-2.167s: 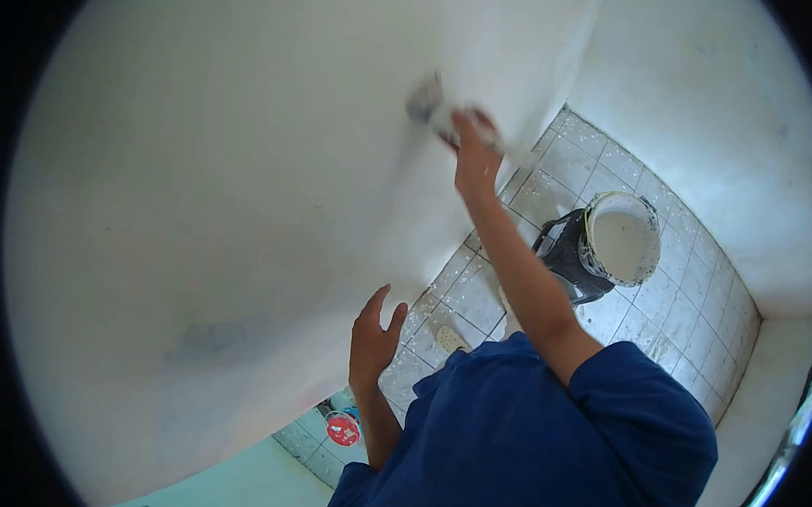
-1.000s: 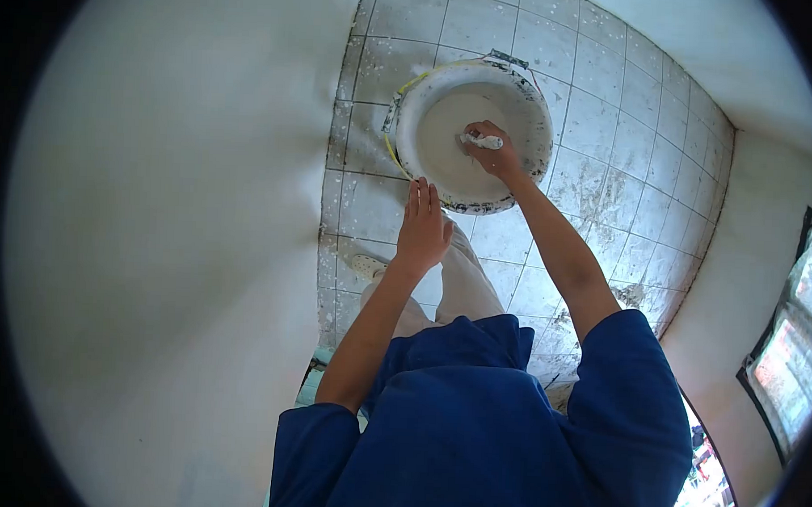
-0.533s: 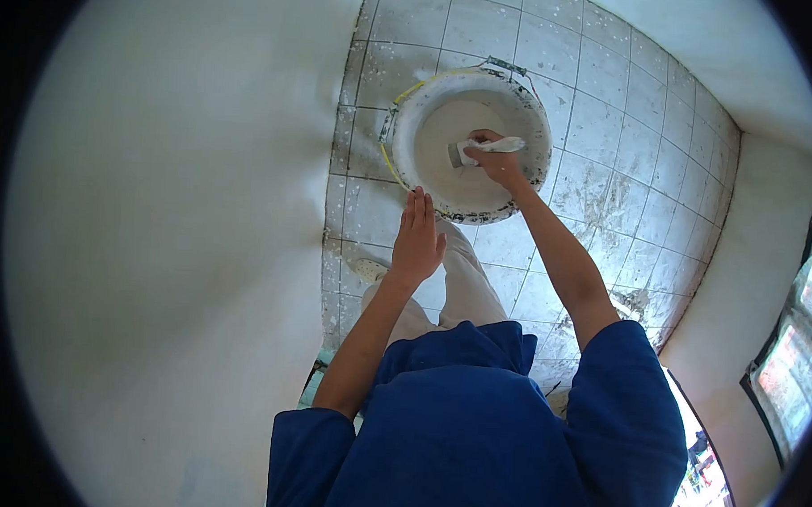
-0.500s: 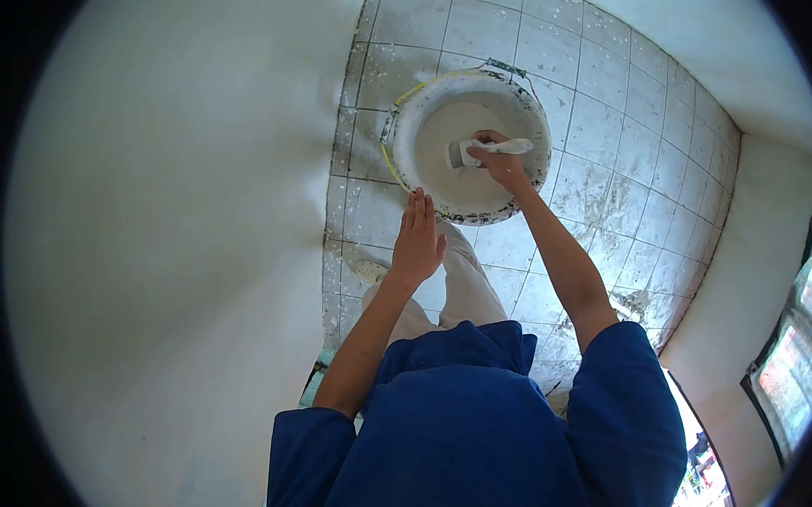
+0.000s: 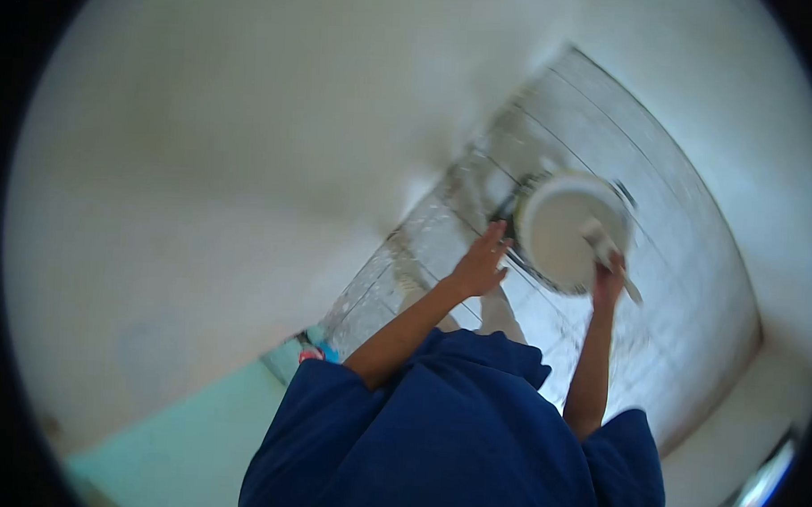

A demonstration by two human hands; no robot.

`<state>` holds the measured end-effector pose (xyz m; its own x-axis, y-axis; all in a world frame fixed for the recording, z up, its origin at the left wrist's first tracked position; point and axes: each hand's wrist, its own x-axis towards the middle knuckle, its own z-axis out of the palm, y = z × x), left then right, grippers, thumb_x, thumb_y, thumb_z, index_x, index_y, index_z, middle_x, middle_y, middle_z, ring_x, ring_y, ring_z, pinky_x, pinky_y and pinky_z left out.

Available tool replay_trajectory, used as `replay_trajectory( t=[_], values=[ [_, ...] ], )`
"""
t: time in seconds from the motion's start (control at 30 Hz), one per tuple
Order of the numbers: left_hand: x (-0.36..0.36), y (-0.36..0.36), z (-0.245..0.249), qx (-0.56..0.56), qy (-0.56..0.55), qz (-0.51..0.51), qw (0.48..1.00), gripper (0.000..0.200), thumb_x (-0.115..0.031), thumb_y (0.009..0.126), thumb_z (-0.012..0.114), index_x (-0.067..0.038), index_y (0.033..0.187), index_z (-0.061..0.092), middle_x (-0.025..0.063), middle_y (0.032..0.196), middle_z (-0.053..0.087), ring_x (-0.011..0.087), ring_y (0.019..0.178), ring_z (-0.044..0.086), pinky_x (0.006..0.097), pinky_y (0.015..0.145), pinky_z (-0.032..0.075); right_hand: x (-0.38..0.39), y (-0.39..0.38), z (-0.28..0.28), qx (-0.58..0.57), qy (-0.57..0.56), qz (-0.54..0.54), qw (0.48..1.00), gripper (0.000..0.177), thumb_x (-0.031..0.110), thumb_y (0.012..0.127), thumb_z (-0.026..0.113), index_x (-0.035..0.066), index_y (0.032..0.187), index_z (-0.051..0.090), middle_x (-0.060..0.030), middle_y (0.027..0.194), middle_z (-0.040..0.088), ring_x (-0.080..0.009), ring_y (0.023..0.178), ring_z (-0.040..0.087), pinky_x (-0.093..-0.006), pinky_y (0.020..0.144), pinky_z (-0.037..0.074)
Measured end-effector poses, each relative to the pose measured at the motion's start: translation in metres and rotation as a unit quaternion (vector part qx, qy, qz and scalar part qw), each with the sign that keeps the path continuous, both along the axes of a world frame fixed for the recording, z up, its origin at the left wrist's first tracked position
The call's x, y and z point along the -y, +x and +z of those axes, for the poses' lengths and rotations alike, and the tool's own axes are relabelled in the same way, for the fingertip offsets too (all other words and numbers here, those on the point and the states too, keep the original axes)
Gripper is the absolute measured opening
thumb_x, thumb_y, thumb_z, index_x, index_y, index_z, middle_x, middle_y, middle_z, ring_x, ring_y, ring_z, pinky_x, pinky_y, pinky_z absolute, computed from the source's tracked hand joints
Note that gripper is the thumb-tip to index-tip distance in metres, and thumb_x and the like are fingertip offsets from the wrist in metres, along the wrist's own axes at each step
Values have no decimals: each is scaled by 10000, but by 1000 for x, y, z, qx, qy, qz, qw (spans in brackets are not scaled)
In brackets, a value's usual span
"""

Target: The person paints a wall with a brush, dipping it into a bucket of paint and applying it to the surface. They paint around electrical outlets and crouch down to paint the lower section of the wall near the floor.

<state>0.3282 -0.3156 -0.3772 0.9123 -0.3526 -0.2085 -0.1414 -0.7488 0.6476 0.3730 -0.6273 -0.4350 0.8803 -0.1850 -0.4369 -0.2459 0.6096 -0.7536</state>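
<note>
A round bucket [image 5: 530, 210] of off-white paint stands on the tiled floor, its rim spattered with dark and white marks. My right hand [image 5: 608, 271] is wrapped round a paintbrush [image 5: 600, 241] at the bucket's right side. The brush's pale bristles point up and left over the paint, and its handle sticks out below my hand. Left of the bucket, my left hand [image 5: 483, 261] has its fingers stretched out and holds nothing. Its fingertips are right by the bucket's lower left rim. The view is blurred by motion.
A pale wall [image 5: 248, 159] runs along the left, with a mint-green band [image 5: 185, 425] low down. Another white wall [image 5: 724, 113] rises at the right. Stained floor tiles [image 5: 664, 289] surround the bucket. Small red and blue items [image 5: 315, 350] lie by the left wall.
My view has turned, so the bucket appears further right and lower. The brush has swung from pointing left to pointing up and left, lifted higher. My left hand has come off the rim.
</note>
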Motion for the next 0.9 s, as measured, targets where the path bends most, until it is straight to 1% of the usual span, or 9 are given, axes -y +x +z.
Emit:
replay_trajectory(
  t=[0.1, 0.13, 0.23, 0.3, 0.4, 0.47, 0.6, 0.77, 0.9],
  values=[
    [-48, -5, 55, -1, 34, 87, 996, 548, -254, 858, 568, 8, 1314, 412, 225, 1484, 173, 346, 1383, 172, 424, 1099, 235, -5, 17, 25, -13, 11, -33, 999, 328, 184, 886, 594, 10, 1155, 524, -121, 1118, 573, -211, 999, 574, -300, 809, 511],
    [-66, -11, 66, 6, 24, 128, 991, 524, -257, 869, 562, -8, 1309, 422, 215, 1462, 230, 337, 1364, 221, 413, 1095, 249, -17, 24, 42, -3, 16, -40, 999, 356, 148, 889, 552, -6, 1200, 479, -142, 1166, 524, -248, 1084, 514, -380, 907, 455],
    [-113, -43, 102, 15, -27, 239, 971, 462, -266, 893, 552, -42, 1284, 457, 188, 1377, 396, 315, 1290, 366, 387, 1065, 305, -54, 40, 85, 19, 115, 1, 993, 384, 159, 892, 555, -9, 1223, 458, -136, 1186, 522, -260, 1104, 502, -387, 964, 426],
    [-136, -66, 131, -5, -76, 319, 945, 433, -272, 894, 556, -46, 1257, 488, 174, 1295, 501, 306, 1220, 463, 378, 1024, 359, -93, 47, 114, 38, 108, 27, 993, 405, 163, 887, 561, -2, 1240, 447, -133, 1192, 521, -262, 1108, 501, -387, 969, 417],
    [-165, -105, 148, 40, -74, 387, 918, 388, -267, 888, 563, -43, 1204, 530, 166, 1200, 569, 339, 1123, 528, 376, 956, 417, -160, 47, 132, 38, 139, 68, 987, 448, 168, 873, 580, 22, 1271, 433, -122, 1199, 521, -255, 1119, 497, -383, 958, 413],
    [-182, -130, 143, 33, -73, 405, 911, 377, -263, 885, 572, -38, 1185, 544, 175, 1194, 570, 342, 1117, 532, 379, 952, 418, -214, 34, 144, 39, 106, 72, 991, 291, 159, 873, 595, 29, 1129, 545, -77, 1075, 606, -181, 975, 580, -294, 868, 461],
    [-224, -162, 130, 22, -51, 409, 911, 351, -249, 880, 583, -28, 1153, 567, 184, 1161, 587, 343, 1090, 552, 379, 935, 427, -304, -5, 132, 40, 80, 149, 985, 295, 112, 830, 635, 93, 1108, 542, -49, 1010, 597, -171, 902, 599, -306, 709, 520],
    [-288, -166, 114, -6, -32, 395, 918, 318, -217, 878, 592, -8, 1118, 582, 178, 1114, 612, 332, 1060, 575, 367, 912, 441, -415, -43, 86, 38, 42, 138, 989, 277, 51, 795, 662, 83, 1053, 564, -26, 981, 594, -141, 859, 594, -276, 690, 517],
    [-324, -160, 74, -5, -26, 350, 936, 278, -184, 878, 591, -9, 1095, 587, 165, 1088, 622, 317, 1025, 594, 368, 887, 455, -484, -47, 2, 38, -20, 130, 991, 249, 23, 794, 655, 59, 1027, 575, -9, 925, 592, -119, 784, 593, -253, 646, 510]
  ],
)
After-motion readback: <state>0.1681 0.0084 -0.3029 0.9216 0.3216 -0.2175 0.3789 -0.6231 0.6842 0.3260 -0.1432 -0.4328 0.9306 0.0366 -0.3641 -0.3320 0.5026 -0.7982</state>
